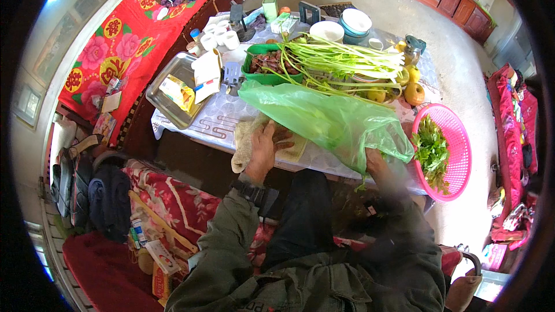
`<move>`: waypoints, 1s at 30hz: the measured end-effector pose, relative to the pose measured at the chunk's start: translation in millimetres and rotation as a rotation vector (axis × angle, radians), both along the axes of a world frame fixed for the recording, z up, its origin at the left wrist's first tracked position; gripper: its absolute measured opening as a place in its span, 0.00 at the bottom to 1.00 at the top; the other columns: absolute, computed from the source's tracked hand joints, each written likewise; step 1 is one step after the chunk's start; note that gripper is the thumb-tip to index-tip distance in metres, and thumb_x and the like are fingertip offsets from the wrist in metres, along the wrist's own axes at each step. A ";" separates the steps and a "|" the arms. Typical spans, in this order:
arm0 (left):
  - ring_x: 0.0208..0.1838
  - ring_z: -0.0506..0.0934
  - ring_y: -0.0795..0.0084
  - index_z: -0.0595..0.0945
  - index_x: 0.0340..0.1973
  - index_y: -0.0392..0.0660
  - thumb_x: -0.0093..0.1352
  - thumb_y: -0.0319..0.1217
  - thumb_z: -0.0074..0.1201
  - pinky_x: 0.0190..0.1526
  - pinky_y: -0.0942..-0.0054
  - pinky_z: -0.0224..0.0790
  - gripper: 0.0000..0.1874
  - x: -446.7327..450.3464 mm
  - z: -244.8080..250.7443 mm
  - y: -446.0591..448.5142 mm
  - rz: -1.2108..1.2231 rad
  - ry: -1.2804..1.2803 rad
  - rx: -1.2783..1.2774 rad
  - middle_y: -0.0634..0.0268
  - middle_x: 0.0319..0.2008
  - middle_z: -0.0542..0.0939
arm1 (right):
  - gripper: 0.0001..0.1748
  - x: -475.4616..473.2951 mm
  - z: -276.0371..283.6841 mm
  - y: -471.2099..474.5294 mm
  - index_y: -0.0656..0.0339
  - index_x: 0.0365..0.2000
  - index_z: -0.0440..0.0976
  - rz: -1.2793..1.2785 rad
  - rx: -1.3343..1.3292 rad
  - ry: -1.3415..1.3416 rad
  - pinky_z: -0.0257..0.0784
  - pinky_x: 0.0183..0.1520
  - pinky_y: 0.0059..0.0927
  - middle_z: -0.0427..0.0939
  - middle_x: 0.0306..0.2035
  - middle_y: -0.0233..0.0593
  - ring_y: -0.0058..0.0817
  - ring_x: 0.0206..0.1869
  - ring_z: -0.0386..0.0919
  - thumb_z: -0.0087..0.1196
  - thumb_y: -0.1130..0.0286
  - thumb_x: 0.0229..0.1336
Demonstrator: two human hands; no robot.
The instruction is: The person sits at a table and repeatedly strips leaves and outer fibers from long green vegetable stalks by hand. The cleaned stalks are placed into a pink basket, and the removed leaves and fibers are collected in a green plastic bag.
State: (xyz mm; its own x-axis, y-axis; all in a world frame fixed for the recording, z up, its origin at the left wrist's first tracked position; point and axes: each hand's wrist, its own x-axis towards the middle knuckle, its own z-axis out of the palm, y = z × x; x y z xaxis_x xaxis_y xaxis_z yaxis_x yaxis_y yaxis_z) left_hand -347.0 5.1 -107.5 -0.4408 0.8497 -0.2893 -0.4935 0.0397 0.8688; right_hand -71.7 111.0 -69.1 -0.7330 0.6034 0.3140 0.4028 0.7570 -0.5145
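A translucent green plastic bag (321, 115) lies spread across the front of the table, with pale stalks dimly visible through it. My left hand (263, 149) is at the bag's lower left edge, fingers apart, over a beige cloth (243, 143). My right hand (376, 165) reaches in at the bag's right end; the plastic covers its fingers, so its grip is hidden. Behind the bag, a bundle of long leafless celery stalks (347, 58) rests across other things. To the right, a pink plastic basket (460, 156) holds green celery leaves (431, 156).
A green basket (271, 79) of reddish-brown items stands behind the bag. A metal tray (167, 110) with packets is at left. White cups (220, 37), stacked bowls (356, 21), apples (414, 94) and a glass jar (414, 50) occupy the table's far parts.
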 end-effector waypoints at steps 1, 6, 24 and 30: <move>0.47 0.84 0.57 0.71 0.61 0.35 0.80 0.44 0.42 0.40 0.59 0.84 0.25 -0.9 0.8 6.1 0.005 -0.007 0.054 0.48 0.51 0.80 | 0.27 1.5 1.0 1.5 0.58 0.60 0.73 -0.004 -0.004 0.005 0.74 0.52 0.38 0.77 0.56 0.47 0.34 0.53 0.78 0.57 0.76 0.59; 0.52 0.82 0.50 0.67 0.65 0.38 0.80 0.52 0.38 0.44 0.54 0.84 0.31 -11.0 3.0 30.2 0.158 -0.186 0.167 0.43 0.56 0.77 | 0.27 35.8 10.9 4.4 0.58 0.61 0.72 -0.062 -0.034 -0.028 0.74 0.53 0.37 0.76 0.57 0.46 0.33 0.54 0.78 0.58 0.75 0.59; 0.40 0.84 0.60 0.80 0.51 0.34 0.71 0.33 0.54 0.33 0.58 0.83 0.18 -86.2 20.3 63.1 0.333 0.149 0.082 0.54 0.43 0.83 | 0.29 67.1 30.2 11.0 0.60 0.62 0.71 -0.166 -0.097 0.007 0.74 0.56 0.34 0.75 0.61 0.44 0.29 0.55 0.78 0.60 0.75 0.59; 0.33 0.82 0.63 0.82 0.46 0.37 0.71 0.33 0.53 0.26 0.60 0.80 0.13 -91.0 31.8 59.5 0.463 0.183 0.036 0.60 0.36 0.82 | 0.30 77.9 36.2 13.6 0.61 0.63 0.70 -0.195 -0.146 0.031 0.74 0.57 0.32 0.75 0.62 0.43 0.27 0.56 0.77 0.61 0.75 0.59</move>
State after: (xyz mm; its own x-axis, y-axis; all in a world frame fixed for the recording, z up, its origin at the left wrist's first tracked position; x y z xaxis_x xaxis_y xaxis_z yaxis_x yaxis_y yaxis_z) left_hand -438.0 64.6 -75.7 -0.8148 0.5611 -0.1463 -0.2920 -0.1791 0.9395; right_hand 6.2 124.6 -32.9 -0.5898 0.7730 0.2336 0.5160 0.5832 -0.6274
